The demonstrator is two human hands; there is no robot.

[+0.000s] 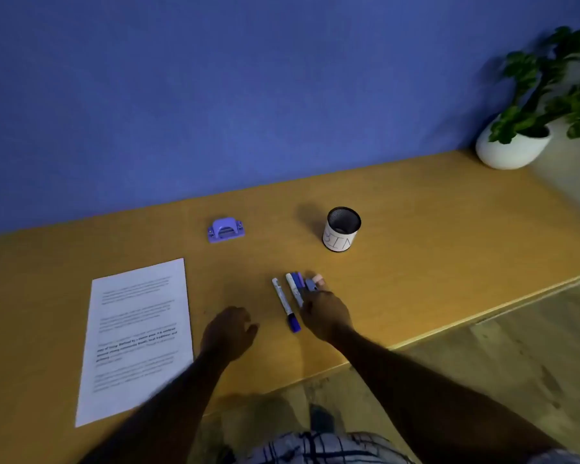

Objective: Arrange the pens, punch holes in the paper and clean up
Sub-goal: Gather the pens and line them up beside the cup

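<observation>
**Pens part-gathered; paper not yet punched**

Stage: we judge this the first of three steps. The bunch of pens (298, 284) lies side by side on the worktop (432, 246), near its front edge. One white marker (284, 304) with a blue cap lies just to the left of the bunch, apart from it and not yet lined up.

The paper (138, 329) lies flat at the left. We see no holes in it (the edges are too blurred for us to be sure). The hole punch (225, 229) sits beyond the paper, well apart from it and untouched. The mesh cup marked BIN (341, 231) stands upright behind the pens, and we cannot make out what is inside. Punching and clean-up both look to be left.

Grips: the right grip (325, 313) sits over the near ends of the bunch, fingers bent down onto them. We cannot tell whether it pinches a pen or only nudges. The left grip (230, 333) is loosely curled and holds nothing, between the lone marker and the paper.

Count:
- Paper: one sheet.
- Punch: one.
- Cup: one.
- Potted plant (529, 128): one, at the far right corner.
- Pens: the lone marker, plus a white, a blue, a grey-blue and a pinkish end in the bunch. That makes five at our best reading.
</observation>
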